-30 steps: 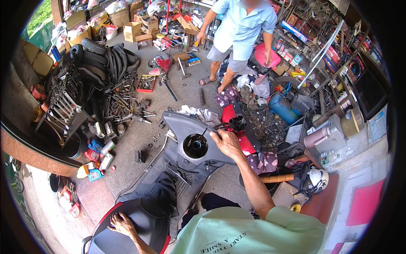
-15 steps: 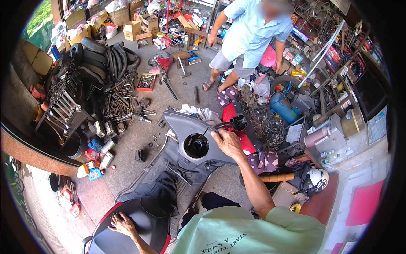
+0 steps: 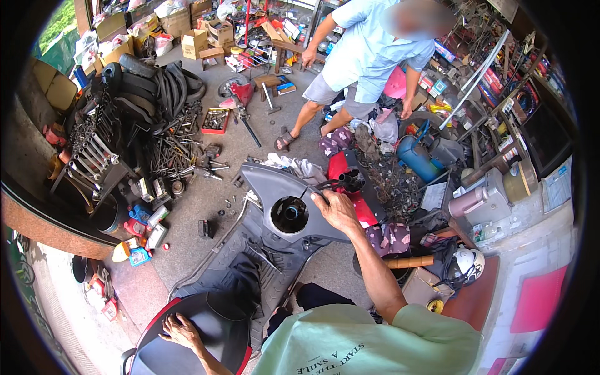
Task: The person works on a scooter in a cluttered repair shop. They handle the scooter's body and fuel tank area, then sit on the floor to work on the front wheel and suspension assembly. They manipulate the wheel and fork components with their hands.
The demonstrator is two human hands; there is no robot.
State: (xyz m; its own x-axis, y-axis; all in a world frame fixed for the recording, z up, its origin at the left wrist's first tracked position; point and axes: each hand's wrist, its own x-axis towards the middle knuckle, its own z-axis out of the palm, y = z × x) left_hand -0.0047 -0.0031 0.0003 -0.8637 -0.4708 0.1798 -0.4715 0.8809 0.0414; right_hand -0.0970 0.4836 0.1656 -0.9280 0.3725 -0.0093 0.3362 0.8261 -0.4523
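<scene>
A dark grey scooter front panel (image 3: 265, 185) stands before me, with a round opening (image 3: 289, 215) through which the steering stem shows. My right hand (image 3: 339, 214) is closed over the panel's right edge, close to a black cable bundle (image 3: 331, 185); its fingertips are partly hidden. At the lower left, my left hand (image 3: 180, 331) lies flat on the black scooter seat (image 3: 215, 340), fingers spread and holding nothing. Between seat and panel runs the grey footboard (image 3: 275, 257).
A person in a light blue shirt (image 3: 369, 53) stands beyond the panel. Loose tools (image 3: 169, 147), a wrench rack (image 3: 94, 161) and tyres (image 3: 147, 94) crowd the left. Bottles (image 3: 140, 240) stand on the floor. A blue tank (image 3: 417, 159) and a helmet (image 3: 465, 265) are at right.
The other person has stepped closer and to the left, one sandalled foot now nearer the scooter. Both my hands stay where they were.
</scene>
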